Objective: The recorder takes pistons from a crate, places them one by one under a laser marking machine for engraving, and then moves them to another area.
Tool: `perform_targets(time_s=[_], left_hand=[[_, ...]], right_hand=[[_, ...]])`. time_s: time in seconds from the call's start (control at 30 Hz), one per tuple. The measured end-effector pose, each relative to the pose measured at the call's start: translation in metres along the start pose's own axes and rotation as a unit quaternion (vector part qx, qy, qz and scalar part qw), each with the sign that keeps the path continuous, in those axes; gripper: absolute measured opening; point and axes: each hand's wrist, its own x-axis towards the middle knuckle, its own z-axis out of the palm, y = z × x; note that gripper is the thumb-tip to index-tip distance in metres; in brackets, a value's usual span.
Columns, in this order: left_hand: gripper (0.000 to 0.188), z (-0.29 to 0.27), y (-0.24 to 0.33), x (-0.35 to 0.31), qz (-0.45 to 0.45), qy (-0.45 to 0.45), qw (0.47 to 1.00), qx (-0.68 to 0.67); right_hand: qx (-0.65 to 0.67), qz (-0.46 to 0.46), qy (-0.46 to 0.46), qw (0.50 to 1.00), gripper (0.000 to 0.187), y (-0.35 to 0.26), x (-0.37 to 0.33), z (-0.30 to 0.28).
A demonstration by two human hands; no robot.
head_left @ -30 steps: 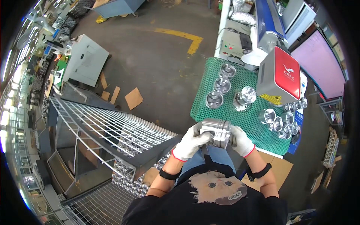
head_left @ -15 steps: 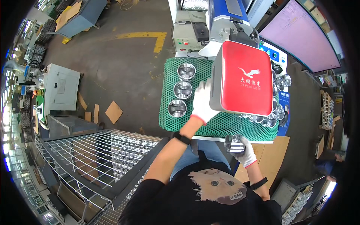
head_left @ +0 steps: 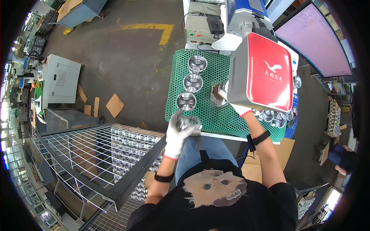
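A shiny metal piston (head_left: 184,122) is gripped in my white-gloved left hand (head_left: 175,139), over the near left edge of the green mat (head_left: 208,119). My right hand (head_left: 241,109), gloved too, reaches under the red-topped machine head (head_left: 269,73). Its fingers close around another piston (head_left: 221,90) at a small metal fixture (head_left: 217,101) on the mat; the head hides much of this hand. Three pistons stand in a row at the mat's left: a far one (head_left: 197,64), a middle one (head_left: 192,82) and a near one (head_left: 186,101).
More pistons (head_left: 268,115) sit right of the head. A grey control box (head_left: 200,29) stands behind the mat, with a monitor (head_left: 314,38) at far right. At my left is a wire cart (head_left: 92,154) holding many pistons. Another person (head_left: 341,158) is at the right edge.
My left hand has drawn back from under the head and now has a piston over the mat's near left edge. My right hand has carried its piston from the near edge to the fixture.
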Motion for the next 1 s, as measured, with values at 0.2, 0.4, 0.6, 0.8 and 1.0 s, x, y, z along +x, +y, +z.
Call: perform_targets(time_s=[0.2, 0.4, 0.6, 0.8, 1.0], left_hand=[[0.058, -0.088, -0.076, -0.090, -0.176, 0.075, 0.976, -0.105], [0.057, -0.103, -0.077, -0.119, -0.202, 0.098, 0.968, -0.117], [0.067, -0.101, -0.053, -0.133, -0.209, 0.084, 0.970, -0.095], [0.053, -0.102, -0.061, -0.114, -0.197, 0.049, 0.970, -0.133], [0.040, -0.085, -0.036, -0.090, -0.235, 0.022, 0.940, -0.248]], right_hand=[[-0.046, 0.073, -0.028, 0.996, 0.068, -0.069, 0.013, 0.000], [0.166, 0.234, -0.107, 0.952, 0.069, -0.100, 0.013, -0.007], [-0.268, -0.140, 0.026, 0.953, 0.043, -0.057, 0.026, 0.013], [-0.059, 0.083, -0.004, 0.995, 0.042, -0.111, 0.009, 0.002], [-0.212, -0.091, 0.162, 0.959, 0.040, -0.121, -0.104, 0.010]])
